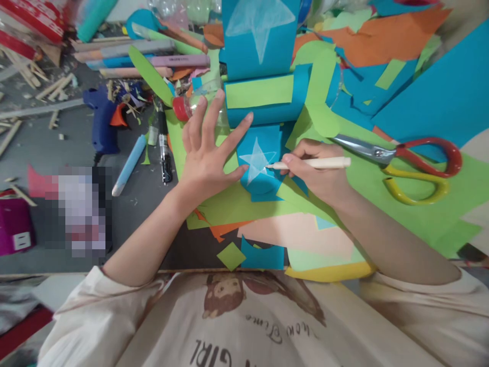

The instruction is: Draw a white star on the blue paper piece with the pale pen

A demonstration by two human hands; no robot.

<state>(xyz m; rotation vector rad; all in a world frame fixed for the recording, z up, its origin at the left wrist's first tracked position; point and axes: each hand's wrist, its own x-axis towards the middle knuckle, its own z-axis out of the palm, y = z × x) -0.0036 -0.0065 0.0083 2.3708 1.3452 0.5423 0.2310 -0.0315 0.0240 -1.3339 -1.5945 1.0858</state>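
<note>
My right hand [319, 168] grips a white marker [328, 163], its tip resting at the right side of a white star [256, 159]. The star is drawn on a small blue paper piece [263, 133]. My left hand [208, 150] lies spread, its thumb at the left edge of that piece and its upper fingers over a clear plastic bottle [219, 120] with a red cap [181, 109]. Just beyond, blue paper wraps round the bottle, with a green strip [260, 93] across it. Farther up, a larger star [262, 23] is drawn on blue paper.
Red-and-yellow scissors [385, 154] lie on green paper at right. On the left are a blue glue gun [105, 120], a light blue marker [129, 165], a black pen [164, 148] and scattered wooden sticks. Orange and blue paper scraps [385, 35] are heaped at the back right.
</note>
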